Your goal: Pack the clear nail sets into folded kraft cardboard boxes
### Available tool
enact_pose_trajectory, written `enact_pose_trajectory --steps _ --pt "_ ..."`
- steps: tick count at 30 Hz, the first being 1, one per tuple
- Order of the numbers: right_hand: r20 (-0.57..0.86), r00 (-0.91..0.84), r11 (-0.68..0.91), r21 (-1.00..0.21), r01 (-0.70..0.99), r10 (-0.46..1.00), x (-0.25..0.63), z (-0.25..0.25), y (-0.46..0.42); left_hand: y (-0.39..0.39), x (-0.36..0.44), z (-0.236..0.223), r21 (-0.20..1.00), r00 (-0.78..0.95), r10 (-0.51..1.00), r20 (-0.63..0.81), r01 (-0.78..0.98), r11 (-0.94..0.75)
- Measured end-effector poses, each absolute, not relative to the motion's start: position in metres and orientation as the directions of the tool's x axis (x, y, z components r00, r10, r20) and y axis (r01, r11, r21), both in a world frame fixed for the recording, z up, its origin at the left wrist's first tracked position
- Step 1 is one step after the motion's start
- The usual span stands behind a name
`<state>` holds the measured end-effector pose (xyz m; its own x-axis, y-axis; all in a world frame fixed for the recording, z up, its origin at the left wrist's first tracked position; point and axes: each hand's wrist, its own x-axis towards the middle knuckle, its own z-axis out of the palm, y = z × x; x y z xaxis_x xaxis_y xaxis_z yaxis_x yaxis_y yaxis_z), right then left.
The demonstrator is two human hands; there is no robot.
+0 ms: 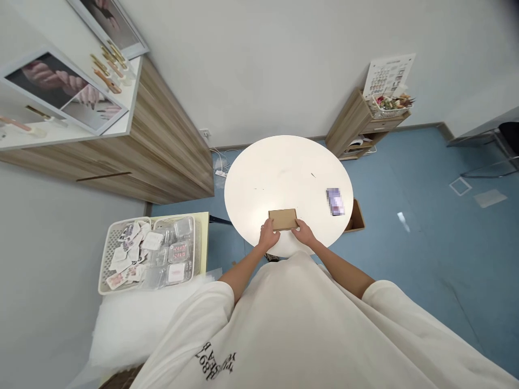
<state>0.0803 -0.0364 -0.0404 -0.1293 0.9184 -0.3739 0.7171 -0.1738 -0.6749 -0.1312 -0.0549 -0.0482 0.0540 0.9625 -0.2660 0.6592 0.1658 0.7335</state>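
A small flat brown cardboard box (283, 220) lies at the near side of the round white table (279, 162). My left hand (268, 235) grips its left near corner, thumb along the front edge. At the right near corner, my right hand (303, 233) holds the box with thumb and fingers. The box looks closed, and its underside is hidden. To the right on the tabletop lies a purple pixelated item (335, 201), apart from both hands.
White baskets (106, 254) with cards and clear plastic cases stand on a side table at left. A wooden cabinet (174, 140) rises behind them. Under the table's right edge sits an open cardboard box (358, 217). A small wooden shelf (344, 121) stands at the back right.
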Motion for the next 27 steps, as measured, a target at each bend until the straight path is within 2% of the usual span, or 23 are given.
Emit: enact_pose_trajectory --steps 5,11,19,27 --pt "-0.338 -0.011 -0.239 -0.688 0.685 0.941 0.114 -0.038 -0.039 -0.041 -0.098 -0.034 0.742 0.107 0.974 -0.202 0.666 0.081" --pt "-0.254 0.090 -0.252 -0.734 0.631 0.963 0.173 -0.030 -0.033 -0.024 -0.034 -0.020 0.746 0.132 0.973 -0.190 0.664 0.056" --pt "-0.170 0.225 -0.270 -0.784 0.559 0.959 0.285 -0.025 -0.032 -0.009 0.086 -0.011 0.754 0.165 0.973 -0.164 0.657 0.016" --pt "-0.100 0.367 -0.308 -0.763 0.568 0.925 0.405 -0.009 -0.043 -0.001 0.217 -0.010 0.769 0.307 0.946 -0.104 0.628 -0.119"
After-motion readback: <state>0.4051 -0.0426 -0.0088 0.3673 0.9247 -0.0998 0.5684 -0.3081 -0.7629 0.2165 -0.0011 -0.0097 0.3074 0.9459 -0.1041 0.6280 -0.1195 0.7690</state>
